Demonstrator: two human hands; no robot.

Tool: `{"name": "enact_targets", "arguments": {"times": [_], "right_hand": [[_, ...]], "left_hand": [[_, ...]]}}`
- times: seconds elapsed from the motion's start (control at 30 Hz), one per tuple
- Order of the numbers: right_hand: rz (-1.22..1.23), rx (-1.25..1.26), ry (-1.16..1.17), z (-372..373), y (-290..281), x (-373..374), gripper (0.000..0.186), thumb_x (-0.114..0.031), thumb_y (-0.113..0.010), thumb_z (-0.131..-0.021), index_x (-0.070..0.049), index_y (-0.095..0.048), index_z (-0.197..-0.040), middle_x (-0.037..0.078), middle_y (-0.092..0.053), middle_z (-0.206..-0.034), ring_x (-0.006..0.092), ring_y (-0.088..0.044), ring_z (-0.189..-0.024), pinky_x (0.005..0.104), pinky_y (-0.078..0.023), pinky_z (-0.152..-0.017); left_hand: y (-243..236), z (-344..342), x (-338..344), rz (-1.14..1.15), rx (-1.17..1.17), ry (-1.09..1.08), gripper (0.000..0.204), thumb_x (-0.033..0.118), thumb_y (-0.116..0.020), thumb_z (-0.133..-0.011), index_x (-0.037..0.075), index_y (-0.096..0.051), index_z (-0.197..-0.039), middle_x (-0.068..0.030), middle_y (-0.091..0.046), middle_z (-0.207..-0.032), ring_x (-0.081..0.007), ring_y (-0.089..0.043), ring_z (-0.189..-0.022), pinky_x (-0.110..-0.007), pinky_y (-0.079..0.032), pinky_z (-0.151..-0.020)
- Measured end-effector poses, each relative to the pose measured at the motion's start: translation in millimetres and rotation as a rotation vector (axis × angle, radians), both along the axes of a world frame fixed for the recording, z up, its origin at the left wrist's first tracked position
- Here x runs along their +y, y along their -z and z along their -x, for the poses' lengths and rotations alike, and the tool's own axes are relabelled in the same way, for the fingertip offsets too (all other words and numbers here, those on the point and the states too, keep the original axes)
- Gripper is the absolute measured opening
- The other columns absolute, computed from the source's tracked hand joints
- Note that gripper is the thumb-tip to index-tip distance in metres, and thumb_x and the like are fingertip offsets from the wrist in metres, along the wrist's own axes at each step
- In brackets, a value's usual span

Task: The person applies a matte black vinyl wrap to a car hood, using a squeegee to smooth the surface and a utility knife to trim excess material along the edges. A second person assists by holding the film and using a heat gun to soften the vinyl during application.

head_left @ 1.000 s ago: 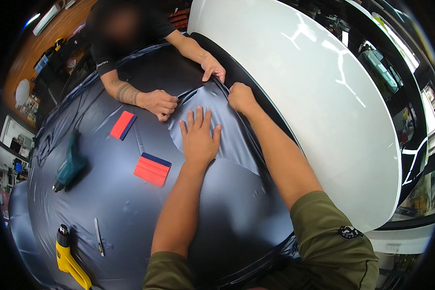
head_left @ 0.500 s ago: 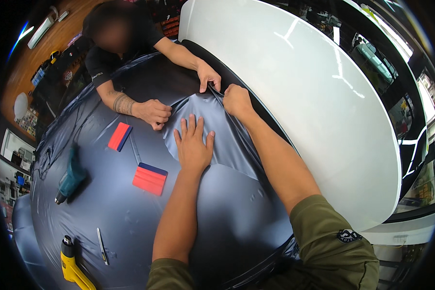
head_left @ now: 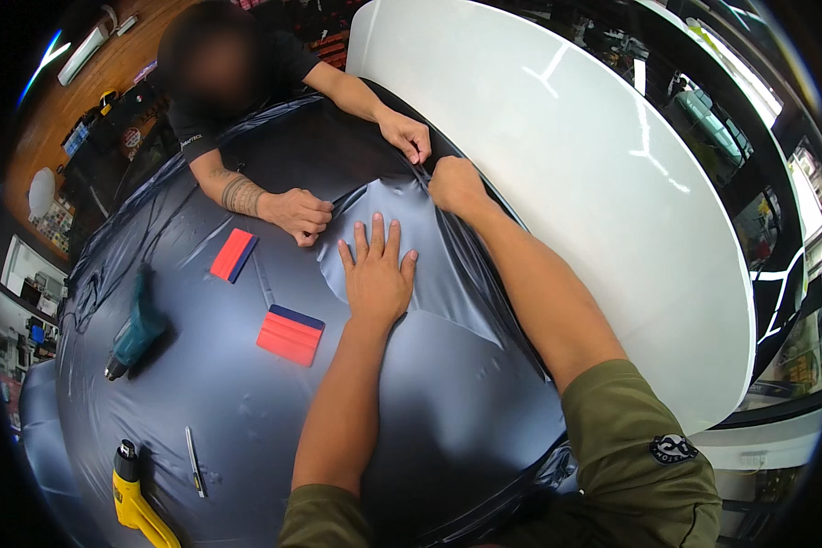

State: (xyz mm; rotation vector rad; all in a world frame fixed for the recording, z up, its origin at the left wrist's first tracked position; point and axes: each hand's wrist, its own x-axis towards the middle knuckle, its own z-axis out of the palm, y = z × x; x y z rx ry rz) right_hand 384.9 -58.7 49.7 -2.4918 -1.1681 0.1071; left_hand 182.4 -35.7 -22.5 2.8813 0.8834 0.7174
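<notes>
A satin grey-blue wrap film (head_left: pixel 457 402) covers a wide curved car panel in front of me. My left hand (head_left: pixel 377 279) lies flat on a lighter, raised-looking patch of the film, fingers spread. At the film's far right edge my right hand (head_left: pixel 459 189) is closed on the gathered film. Across from me a co-worker's hand (head_left: pixel 405 137) pinches the same edge close to my right hand. The co-worker's other hand (head_left: pixel 299 215) is curled at the left border of the lighter patch.
Two red squeegees with dark blue edges (head_left: pixel 235 255) (head_left: pixel 291 334) lie on the film. Further left are a teal heat gun (head_left: pixel 137 331), a yellow heat gun (head_left: pixel 134 498) and a slim cutter knife (head_left: pixel 194 461). A large white panel (head_left: pixel 575 192) rises along the right.
My right hand and the co-worker's nearby hand have shifted slightly along the film edge. The whole view has moved a little; my left hand remains flat on the film.
</notes>
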Motion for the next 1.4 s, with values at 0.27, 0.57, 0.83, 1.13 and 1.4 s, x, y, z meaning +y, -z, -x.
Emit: {"name": "enact_targets", "arguments": {"times": [0.27,0.57,0.83,1.13,1.4], "right_hand": [[-0.247,-0.3,0.116,4,19,-17,0.02,-0.006,-0.06,-0.085,0.006,-0.061,-0.101,0.028,-0.065,-0.101,0.0416,-0.069,-0.092,0.0473,-0.057,-0.083],[-0.013,-0.221,0.01,-17,-1,-20,0.024,-0.014,-0.06,-0.089,0.008,-0.068,-0.095,0.03,-0.068,-0.099,0.0429,-0.069,-0.093,0.0471,-0.055,-0.084],[-0.113,-0.071,0.084,-18,11,-11,0.028,-0.016,-0.064,-0.084,0.007,-0.069,-0.098,0.03,-0.07,-0.099,0.0436,-0.068,-0.1,0.0483,-0.054,-0.09],[-0.419,-0.185,0.1,-1,22,-20,0.028,-0.015,-0.067,-0.085,0.008,-0.06,-0.097,0.03,-0.067,-0.098,0.0444,-0.067,-0.094,0.0505,-0.054,-0.084],[-0.253,0.066,0.077,-4,0,-16,0.03,-0.02,-0.056,-0.095,0.008,-0.066,-0.101,0.033,-0.066,-0.091,0.0454,-0.067,-0.086,0.0494,-0.051,-0.078]], "left_hand": [[-1,-2,-5,0.008,-0.01,0.015,0.057,0.042,-0.054,-0.098,0.011,-0.049,-0.146,-0.014,-0.037,-0.158,-0.0394,-0.029,-0.147,-0.062,-0.018,-0.118],[5,-4,-7,-0.006,-0.037,0.01,0.055,0.035,-0.053,-0.098,0.009,-0.048,-0.146,-0.0143,-0.038,-0.157,-0.037,-0.03,-0.147,-0.06,-0.019,-0.118],[-8,-44,-5,-0.147,-0.106,0.287,0.052,0.016,-0.05,-0.096,-0.001,-0.046,-0.144,-0.0178,-0.04,-0.155,-0.0362,-0.033,-0.146,-0.055,-0.021,-0.12],[1,-90,14,-0.112,-0.044,0.245,0.052,0.014,-0.045,-0.095,-0.003,-0.045,-0.144,-0.0188,-0.041,-0.154,-0.0318,-0.039,-0.143,-0.054,-0.022,-0.12],[2,-85,7,-0.108,-0.091,0.206,0.055,0.016,-0.048,-0.094,-0.006,-0.044,-0.144,-0.0219,-0.047,-0.149,-0.0327,-0.043,-0.141,-0.052,-0.023,-0.121]]}}
